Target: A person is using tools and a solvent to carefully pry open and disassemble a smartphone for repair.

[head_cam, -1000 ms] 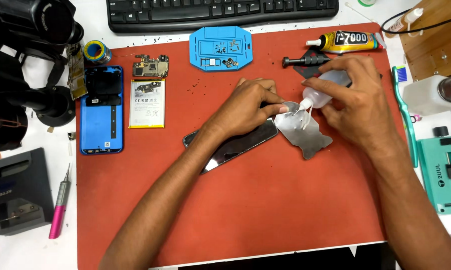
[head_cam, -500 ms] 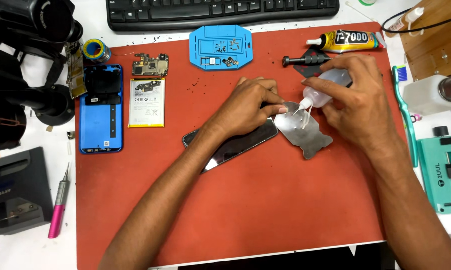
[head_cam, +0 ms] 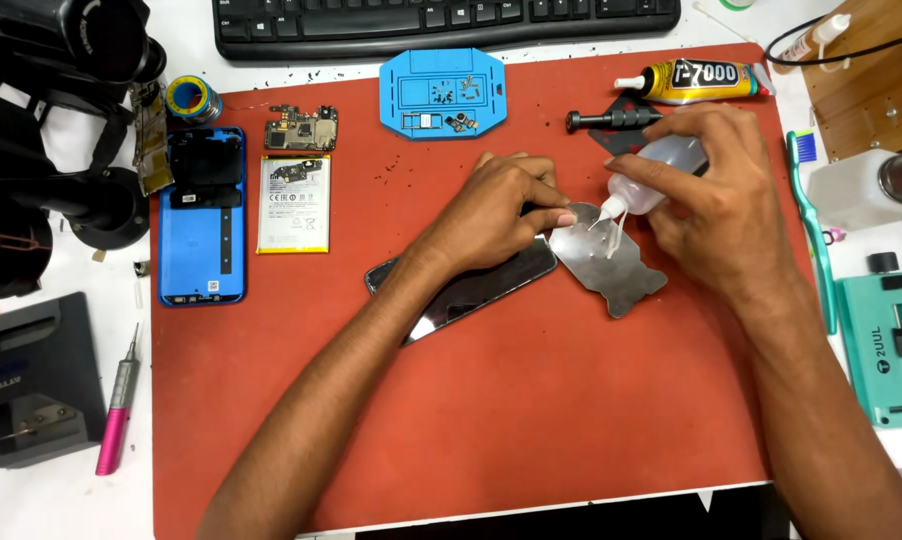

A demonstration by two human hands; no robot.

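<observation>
Squeeze bottle of translucent white plastic (head_cam: pixel 661 165) lies tilted in the right hand (head_cam: pixel 716 200), whose fingers wrap its body, the nozzle pointing down at a thin grey metal plate (head_cam: pixel 611 262) on the red work mat (head_cam: pixel 571 420). The left hand (head_cam: pixel 496 210) rests fingertips on the plate's near edge, fingers bent and close together, just above a dark phone screen (head_cam: pixel 471 285). Compared with a moment ago, both hands and the bottle sit almost unchanged. Farther out on the mat lie a blue tray of small parts (head_cam: pixel 441 95), a yellow glue tube (head_cam: pixel 696 80), a white battery (head_cam: pixel 293 205) and a blue phone back (head_cam: pixel 203 215). On the white tabletop (head_cam: pixel 66 490), a pink screwdriver (head_cam: pixel 116 415).
</observation>
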